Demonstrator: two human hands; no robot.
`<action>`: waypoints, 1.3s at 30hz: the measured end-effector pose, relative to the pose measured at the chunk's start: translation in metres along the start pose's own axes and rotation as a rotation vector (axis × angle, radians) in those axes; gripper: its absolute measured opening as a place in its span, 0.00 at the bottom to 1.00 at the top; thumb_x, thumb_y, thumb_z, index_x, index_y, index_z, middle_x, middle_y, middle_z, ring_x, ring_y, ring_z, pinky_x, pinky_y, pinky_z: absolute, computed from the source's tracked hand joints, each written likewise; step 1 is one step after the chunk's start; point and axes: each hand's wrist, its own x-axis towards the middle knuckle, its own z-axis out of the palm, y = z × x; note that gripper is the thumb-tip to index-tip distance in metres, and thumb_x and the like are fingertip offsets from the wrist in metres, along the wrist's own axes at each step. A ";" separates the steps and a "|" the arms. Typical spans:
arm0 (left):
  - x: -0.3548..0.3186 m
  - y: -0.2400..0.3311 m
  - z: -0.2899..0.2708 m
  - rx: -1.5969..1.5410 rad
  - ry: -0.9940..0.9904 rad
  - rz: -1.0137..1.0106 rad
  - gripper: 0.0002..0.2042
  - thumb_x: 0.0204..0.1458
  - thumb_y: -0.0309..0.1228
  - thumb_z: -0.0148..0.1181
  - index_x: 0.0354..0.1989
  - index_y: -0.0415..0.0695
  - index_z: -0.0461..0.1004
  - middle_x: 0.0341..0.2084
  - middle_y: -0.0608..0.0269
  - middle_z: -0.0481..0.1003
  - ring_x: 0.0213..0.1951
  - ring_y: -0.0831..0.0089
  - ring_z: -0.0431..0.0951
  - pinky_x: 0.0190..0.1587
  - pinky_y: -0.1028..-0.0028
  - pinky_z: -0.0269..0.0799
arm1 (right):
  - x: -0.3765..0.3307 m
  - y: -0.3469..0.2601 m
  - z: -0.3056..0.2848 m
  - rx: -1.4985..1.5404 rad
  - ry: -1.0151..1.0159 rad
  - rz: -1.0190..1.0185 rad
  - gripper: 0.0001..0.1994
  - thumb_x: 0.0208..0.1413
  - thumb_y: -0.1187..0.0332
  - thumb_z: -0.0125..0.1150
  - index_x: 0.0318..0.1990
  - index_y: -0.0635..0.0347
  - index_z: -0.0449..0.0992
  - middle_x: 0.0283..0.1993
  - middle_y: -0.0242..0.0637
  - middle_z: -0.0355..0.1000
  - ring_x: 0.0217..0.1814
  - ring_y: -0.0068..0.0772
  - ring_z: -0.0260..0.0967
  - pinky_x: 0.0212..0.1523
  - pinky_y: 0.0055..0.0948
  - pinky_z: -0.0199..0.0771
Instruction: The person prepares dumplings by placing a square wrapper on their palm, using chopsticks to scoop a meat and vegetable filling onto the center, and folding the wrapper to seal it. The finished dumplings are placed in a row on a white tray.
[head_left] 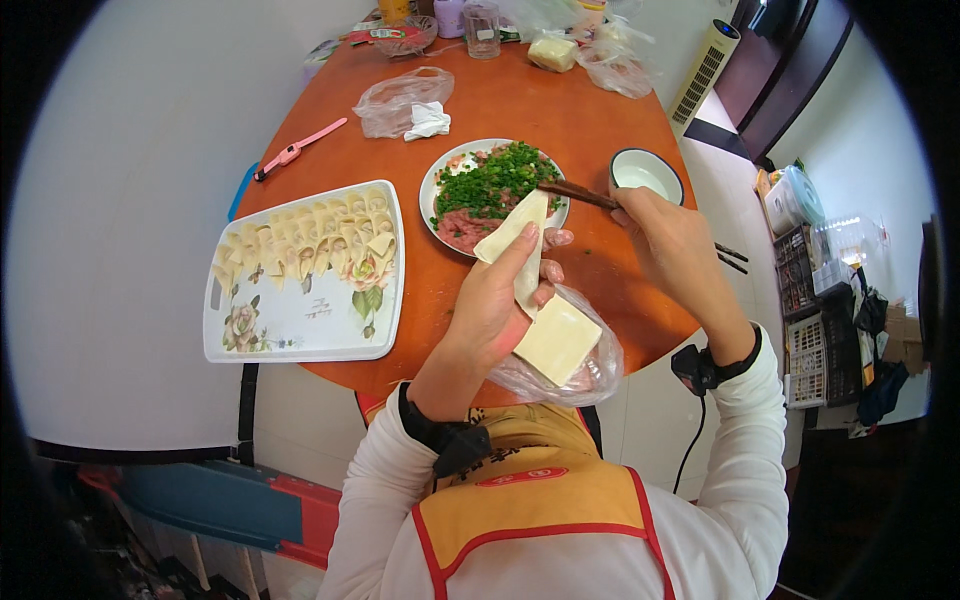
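Note:
My left hand (499, 290) holds a pale wonton wrapper (517, 243), its fingers closed around the sheet's lower part. In my right hand (668, 238) is a pair of dark chopsticks (582, 194), gripped between the fingers, their tips by the wrapper's top edge. Just beyond lies a white plate (428, 205) of pink minced meat (468, 229) and chopped green onion (500, 182). A stack of square wrappers (558, 338) rests on a plastic bag near the table's front edge. To the left, a flowered white tray (300, 338) carries rows of folded wontons (310, 235).
A white bowl (647, 172) with a dark rim stands right of the plate. Farther back are a pink watch (300, 148), a clear bag (385, 105), a crumpled tissue (428, 120) and a glass mug (482, 30). Crates (806, 352) line the right wall.

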 end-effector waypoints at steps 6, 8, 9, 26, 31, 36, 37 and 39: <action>-0.003 0.015 0.008 0.052 -0.013 0.087 0.17 0.61 0.33 0.47 0.56 0.42 0.62 0.42 0.59 0.73 0.36 0.76 0.74 0.33 0.79 0.69 | 0.009 -0.009 -0.001 0.455 0.073 0.233 0.07 0.57 0.71 0.55 0.41 0.62 0.69 0.27 0.37 0.68 0.26 0.31 0.65 0.28 0.25 0.65; -0.001 0.022 0.024 0.023 -0.056 0.198 0.18 0.61 0.33 0.46 0.58 0.40 0.61 0.45 0.59 0.72 0.47 0.73 0.72 0.48 0.74 0.68 | 0.019 -0.023 -0.003 0.705 0.018 0.298 0.09 0.57 0.68 0.56 0.41 0.63 0.70 0.27 0.32 0.66 0.28 0.23 0.62 0.29 0.23 0.64; 0.000 0.027 0.035 0.023 -0.071 0.257 0.18 0.61 0.33 0.45 0.58 0.40 0.61 0.46 0.59 0.72 0.48 0.73 0.71 0.50 0.73 0.67 | 0.026 -0.034 -0.004 0.832 -0.010 0.329 0.10 0.58 0.67 0.57 0.41 0.63 0.70 0.26 0.29 0.66 0.28 0.18 0.61 0.30 0.21 0.63; 0.012 0.053 0.011 0.688 0.114 0.634 0.16 0.57 0.30 0.54 0.52 0.36 0.70 0.43 0.65 0.72 0.41 0.80 0.72 0.44 0.77 0.69 | 0.060 -0.060 0.011 0.085 0.419 -0.236 0.12 0.38 0.76 0.60 0.34 0.57 0.71 0.35 0.34 0.69 0.31 0.34 0.72 0.23 0.29 0.72; 0.011 0.056 0.005 0.984 0.028 0.640 0.11 0.55 0.26 0.53 0.44 0.35 0.74 0.35 0.60 0.72 0.38 0.76 0.74 0.42 0.79 0.70 | 0.067 -0.054 0.002 0.106 0.292 -0.343 0.11 0.40 0.77 0.59 0.35 0.57 0.70 0.35 0.34 0.69 0.33 0.37 0.72 0.25 0.29 0.72; 0.007 0.061 0.003 1.016 -0.107 0.516 0.13 0.54 0.26 0.54 0.47 0.34 0.72 0.38 0.60 0.71 0.38 0.76 0.74 0.41 0.79 0.71 | 0.063 -0.044 0.007 0.353 0.162 -0.256 0.16 0.37 0.82 0.60 0.36 0.59 0.69 0.35 0.39 0.69 0.35 0.44 0.71 0.31 0.33 0.72; 0.005 0.062 0.002 0.910 -0.150 0.431 0.14 0.54 0.25 0.55 0.48 0.35 0.70 0.40 0.59 0.71 0.38 0.76 0.74 0.42 0.79 0.71 | 0.062 -0.044 0.007 0.386 0.152 -0.239 0.16 0.37 0.84 0.60 0.37 0.60 0.68 0.35 0.40 0.68 0.35 0.46 0.70 0.32 0.34 0.71; 0.001 0.064 0.003 0.699 -0.231 0.261 0.17 0.52 0.23 0.56 0.51 0.35 0.66 0.42 0.58 0.70 0.38 0.76 0.74 0.43 0.78 0.71 | 0.060 -0.045 0.007 0.426 0.136 -0.198 0.17 0.36 0.84 0.60 0.38 0.60 0.68 0.35 0.40 0.68 0.36 0.47 0.70 0.33 0.35 0.71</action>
